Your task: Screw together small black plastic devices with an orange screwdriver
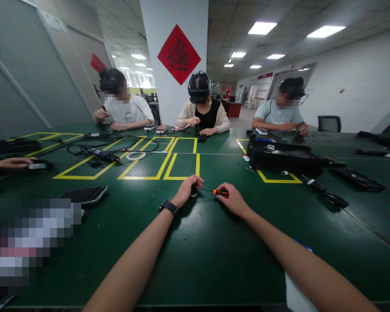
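Observation:
In the head view my left hand [186, 190] is closed around a small black device with a pale lower edge [194, 189], held just over the green table. Its kind I cannot make out, since my fingers cover much of it. My right hand [231, 199] grips an orange-and-black screwdriver [220, 193] by its handle. The thin shaft points left, its tip at or close to the black device; whether it touches is too small to tell. A dark watch [169, 207] sits on my left wrist.
Yellow tape rectangles [182, 177] mark the green table [188, 260]. Cables [100, 151] and a white coil [135, 156] lie left of centre. A black case [279, 156] stands right, near a black tray-like part [357, 179]. A phone-like slab [84, 194] lies left. Several people sit around, hands busy.

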`<action>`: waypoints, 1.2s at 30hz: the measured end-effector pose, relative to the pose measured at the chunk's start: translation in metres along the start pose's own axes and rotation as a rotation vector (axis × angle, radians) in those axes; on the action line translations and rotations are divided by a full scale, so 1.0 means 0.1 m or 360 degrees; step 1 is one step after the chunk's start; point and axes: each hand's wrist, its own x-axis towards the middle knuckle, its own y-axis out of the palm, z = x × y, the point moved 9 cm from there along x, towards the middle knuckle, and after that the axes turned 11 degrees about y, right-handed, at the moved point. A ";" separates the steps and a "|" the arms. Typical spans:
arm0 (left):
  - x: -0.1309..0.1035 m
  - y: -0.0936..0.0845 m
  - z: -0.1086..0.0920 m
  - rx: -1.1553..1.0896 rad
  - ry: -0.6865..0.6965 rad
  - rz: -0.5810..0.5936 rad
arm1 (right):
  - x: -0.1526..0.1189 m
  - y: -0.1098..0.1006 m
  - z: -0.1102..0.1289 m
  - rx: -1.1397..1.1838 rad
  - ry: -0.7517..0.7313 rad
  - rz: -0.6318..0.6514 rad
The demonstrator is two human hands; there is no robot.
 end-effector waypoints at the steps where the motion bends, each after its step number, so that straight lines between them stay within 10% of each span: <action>1: 0.00 0.00 0.01 0.0016 -0.0007 -0.0002 | -0.01 0.00 0.01 0.0005 0.0002 0.0005; 14: 0.05 -0.10 -0.09 0.0466 0.0253 0.0020 | -0.03 0.01 0.09 -0.0005 -0.0110 0.0036; 36: 0.00 -0.27 0.01 0.0758 0.0075 -0.0217 | -0.02 0.05 0.09 -0.0033 -0.0076 0.0094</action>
